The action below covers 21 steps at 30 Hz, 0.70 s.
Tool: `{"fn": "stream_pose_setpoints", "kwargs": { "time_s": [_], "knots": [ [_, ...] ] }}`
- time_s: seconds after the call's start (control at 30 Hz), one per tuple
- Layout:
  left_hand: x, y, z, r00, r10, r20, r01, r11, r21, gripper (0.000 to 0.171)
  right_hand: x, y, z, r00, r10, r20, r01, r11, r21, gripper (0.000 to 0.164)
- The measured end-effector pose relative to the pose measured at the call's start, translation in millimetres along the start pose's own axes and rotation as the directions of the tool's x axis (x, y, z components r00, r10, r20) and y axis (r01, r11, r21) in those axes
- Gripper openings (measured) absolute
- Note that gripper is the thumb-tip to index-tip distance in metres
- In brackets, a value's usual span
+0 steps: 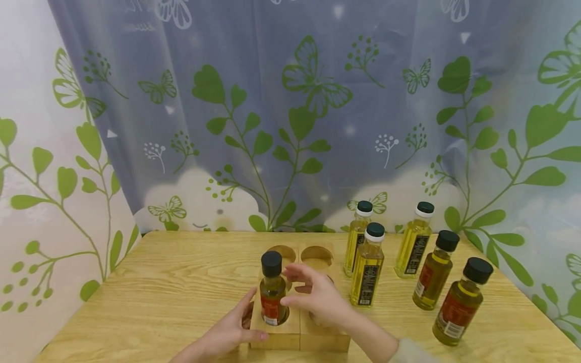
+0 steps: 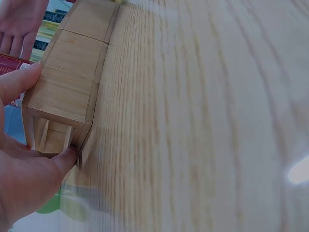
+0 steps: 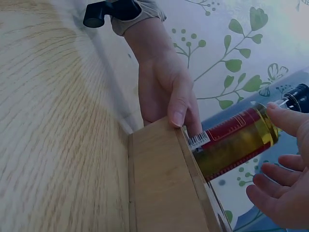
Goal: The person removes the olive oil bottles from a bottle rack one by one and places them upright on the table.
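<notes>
A small bottle with a black cap and red label [image 1: 271, 305] stands in the front left hole of a wooden bottle holder [image 1: 324, 343]. My left hand [image 1: 229, 325] grips the holder's left front corner; in the left wrist view its thumb lies on the upper edge, with fingers at the open end of the wooden box [image 2: 70, 72]. Beside the bottle is my right hand [image 1: 320, 297], fingers spread and loosely bent. In the right wrist view, the right thumb is right at the shoulder of the red-labelled bottle [image 3: 231, 140], and the other fingers stand apart from the glass.
To the right on the wooden table [image 1: 150, 287] stand several more bottles: tall ones with dark green caps, such as one yellow oil bottle [image 1: 366, 272], and two red-labelled ones, including the nearest [image 1: 458, 307]. A patterned curtain [image 1: 254, 126] hangs behind.
</notes>
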State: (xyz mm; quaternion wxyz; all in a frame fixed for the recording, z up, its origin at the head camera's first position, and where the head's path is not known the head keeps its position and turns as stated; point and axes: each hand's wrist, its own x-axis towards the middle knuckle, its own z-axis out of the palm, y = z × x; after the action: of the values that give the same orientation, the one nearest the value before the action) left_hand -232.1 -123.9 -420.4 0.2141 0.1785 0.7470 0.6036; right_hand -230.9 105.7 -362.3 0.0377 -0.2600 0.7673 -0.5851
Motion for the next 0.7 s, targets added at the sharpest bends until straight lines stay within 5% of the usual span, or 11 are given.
{"fn": "stream_pose_setpoints", "kwargs": {
  "time_s": [0.7],
  "knots": [
    [-0.5,0.8,0.2,1.0,-0.009,0.015,0.009,1.0,-0.026,0.101,10,-1,23,0.999,0.036,-0.032,-0.04,0.991,-0.128,0.044]
  ]
}}
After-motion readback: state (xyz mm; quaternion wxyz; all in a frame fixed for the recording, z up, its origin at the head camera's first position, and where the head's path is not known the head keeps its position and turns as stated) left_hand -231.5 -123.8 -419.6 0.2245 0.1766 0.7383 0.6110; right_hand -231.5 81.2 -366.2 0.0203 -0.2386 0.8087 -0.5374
